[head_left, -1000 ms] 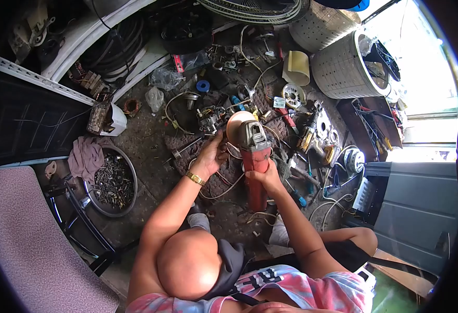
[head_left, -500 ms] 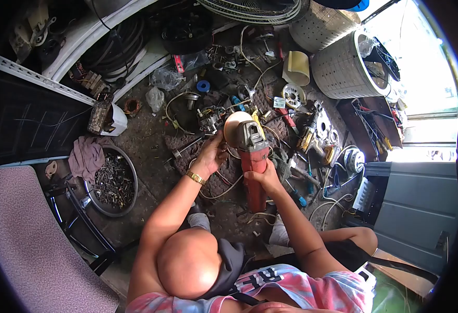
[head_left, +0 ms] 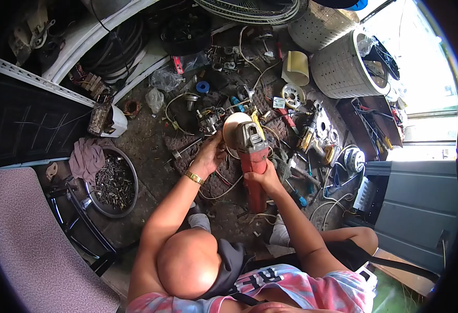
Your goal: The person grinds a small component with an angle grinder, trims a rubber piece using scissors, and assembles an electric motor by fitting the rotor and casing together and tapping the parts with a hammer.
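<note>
R hand grasps a red-bodied, grey-headed angle grinder dead ahead at 12 o'clock, w/ L hand near its flat, pale-tan round disc at 8 o'clock, grip unclear, a firm hold w/ skin off the edge prob best.

Angle grinder: red body, grey head pointing away from wearer; pale round disc on head's left side.
</note>
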`<control>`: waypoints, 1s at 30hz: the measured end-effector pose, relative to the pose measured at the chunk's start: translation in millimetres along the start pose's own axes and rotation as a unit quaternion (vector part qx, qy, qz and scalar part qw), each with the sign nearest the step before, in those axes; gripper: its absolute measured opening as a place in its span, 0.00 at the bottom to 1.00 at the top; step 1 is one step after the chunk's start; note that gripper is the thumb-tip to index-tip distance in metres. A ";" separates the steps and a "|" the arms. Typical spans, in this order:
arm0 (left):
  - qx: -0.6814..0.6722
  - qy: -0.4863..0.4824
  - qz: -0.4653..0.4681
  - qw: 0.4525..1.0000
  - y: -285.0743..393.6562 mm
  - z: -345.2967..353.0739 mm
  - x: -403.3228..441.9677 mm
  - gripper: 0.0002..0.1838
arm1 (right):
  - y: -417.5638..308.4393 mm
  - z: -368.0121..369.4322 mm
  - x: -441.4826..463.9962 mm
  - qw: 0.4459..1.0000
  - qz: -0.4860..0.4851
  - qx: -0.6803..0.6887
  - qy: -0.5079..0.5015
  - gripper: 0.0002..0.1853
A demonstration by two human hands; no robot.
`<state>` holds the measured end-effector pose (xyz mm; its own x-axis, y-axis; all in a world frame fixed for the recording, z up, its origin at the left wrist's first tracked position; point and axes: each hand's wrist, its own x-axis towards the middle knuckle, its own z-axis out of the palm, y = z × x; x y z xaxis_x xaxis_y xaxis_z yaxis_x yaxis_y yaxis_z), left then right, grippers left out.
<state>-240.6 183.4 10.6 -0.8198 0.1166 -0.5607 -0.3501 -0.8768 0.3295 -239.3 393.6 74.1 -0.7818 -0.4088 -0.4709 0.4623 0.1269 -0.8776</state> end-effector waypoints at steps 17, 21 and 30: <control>0.027 0.002 0.017 0.999 5.8 8.6 -7.2 0.12 | -5.7 1.2 -3.5 1.000 0.014 0.018 -0.006 0.26; 0.031 0.017 0.026 0.999 7.3 7.1 -7.5 0.11 | -6.7 -1.0 -5.0 0.999 0.027 0.014 0.011 0.27; 0.012 0.007 0.016 1.000 2.7 4.7 -5.5 0.10 | -3.6 -0.9 -3.9 1.000 0.024 0.015 0.001 0.26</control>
<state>-239.1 182.6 18.1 -0.8244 0.0824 -0.5600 -0.3350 -0.8686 0.3653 -238.3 395.7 79.0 -0.7585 -0.4016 -0.5132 0.5126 0.1187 -0.8504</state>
